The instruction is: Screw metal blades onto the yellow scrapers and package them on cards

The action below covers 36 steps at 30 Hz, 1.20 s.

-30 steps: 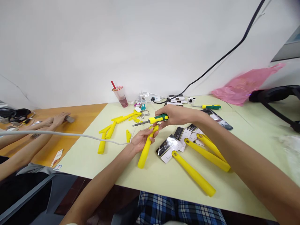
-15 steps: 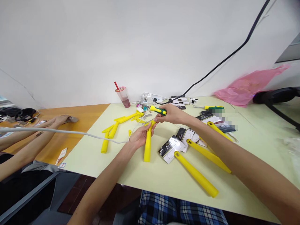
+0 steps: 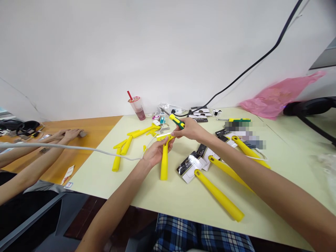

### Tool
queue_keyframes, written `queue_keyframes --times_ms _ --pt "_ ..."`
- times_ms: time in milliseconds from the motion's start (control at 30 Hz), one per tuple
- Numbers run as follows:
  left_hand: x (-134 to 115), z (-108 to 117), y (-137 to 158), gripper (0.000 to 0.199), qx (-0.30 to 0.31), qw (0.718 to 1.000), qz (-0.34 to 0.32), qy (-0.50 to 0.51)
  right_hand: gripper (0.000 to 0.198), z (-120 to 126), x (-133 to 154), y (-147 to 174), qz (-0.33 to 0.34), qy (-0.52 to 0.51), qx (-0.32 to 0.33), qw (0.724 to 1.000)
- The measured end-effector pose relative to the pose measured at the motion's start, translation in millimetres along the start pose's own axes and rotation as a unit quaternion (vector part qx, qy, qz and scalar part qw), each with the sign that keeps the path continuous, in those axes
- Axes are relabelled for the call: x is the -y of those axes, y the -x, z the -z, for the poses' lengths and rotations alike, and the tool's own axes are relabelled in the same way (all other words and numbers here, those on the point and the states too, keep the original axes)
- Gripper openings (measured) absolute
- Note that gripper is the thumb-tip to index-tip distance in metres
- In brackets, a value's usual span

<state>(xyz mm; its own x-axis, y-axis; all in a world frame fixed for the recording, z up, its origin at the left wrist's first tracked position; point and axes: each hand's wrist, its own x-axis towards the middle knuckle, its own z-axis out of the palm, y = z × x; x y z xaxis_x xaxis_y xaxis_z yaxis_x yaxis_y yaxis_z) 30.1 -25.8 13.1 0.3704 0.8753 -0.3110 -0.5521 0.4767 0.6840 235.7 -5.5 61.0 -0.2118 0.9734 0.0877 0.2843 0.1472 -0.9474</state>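
Observation:
My left hand [image 3: 154, 154] is closed around the neck of a yellow scraper [image 3: 164, 164], whose handle points toward me. Along the top of its wide head runs a pale strip that looks like a blade. My right hand [image 3: 190, 128] grips a screwdriver [image 3: 177, 121] with a yellow and green handle, its shaft slanting up and to the left above the scraper. Fingertips of that hand are at the right end of the scraper head. Left of my hands lie more yellow scraper parts [image 3: 127, 145]. Loose yellow handles [image 3: 219, 195] and black-and-white cards [image 3: 191, 166] lie on the right.
A drink cup [image 3: 137, 107] with a red straw stands by the wall, near a power strip [image 3: 170, 109]. A second screwdriver [image 3: 237, 120] and a pink bag [image 3: 280, 96] are at the right. A white cable [image 3: 78, 147] crosses at left, before another person's hands [image 3: 70, 134].
The scraper head has turned so its broad face and pale edge show. The screwdriver has tilted, its shaft now pointing more steeply up and away from the scraper.

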Motion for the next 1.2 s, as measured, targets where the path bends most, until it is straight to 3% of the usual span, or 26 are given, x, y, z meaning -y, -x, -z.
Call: queue_keyframes --times_ms 300,700,833,933,1067,1200 --pt "-3.3 -3.6 1.8 0.032 -0.022 1.0 0.009 0.018 0.04 -1.4 -1.0 -1.6 0.0 -0.061 -0.021 0.998" --pt "-3.7 3.1 -1.1 0.021 -0.008 0.999 0.033 0.018 0.032 1.0 -2.0 -1.6 -0.013 0.031 -0.006 0.999" --pt "-12.6 9.0 -4.9 0.017 -0.035 0.998 -0.046 0.005 0.038 4.4 -1.4 -4.6 -0.018 0.156 -0.011 0.988" --pt "-27.1 15.8 -7.1 0.012 -0.055 0.987 -0.147 0.019 0.045 8.3 -6.1 -7.4 0.002 0.293 -0.023 0.956" --pt "-42.9 23.1 -7.0 0.007 -0.066 0.964 -0.258 0.027 0.037 10.2 -11.0 -5.3 0.048 0.404 0.056 0.912" --pt "-45.9 24.6 -7.2 0.014 -0.054 0.95 -0.308 0.004 0.039 8.9 -8.9 0.0 0.066 0.425 0.133 0.893"
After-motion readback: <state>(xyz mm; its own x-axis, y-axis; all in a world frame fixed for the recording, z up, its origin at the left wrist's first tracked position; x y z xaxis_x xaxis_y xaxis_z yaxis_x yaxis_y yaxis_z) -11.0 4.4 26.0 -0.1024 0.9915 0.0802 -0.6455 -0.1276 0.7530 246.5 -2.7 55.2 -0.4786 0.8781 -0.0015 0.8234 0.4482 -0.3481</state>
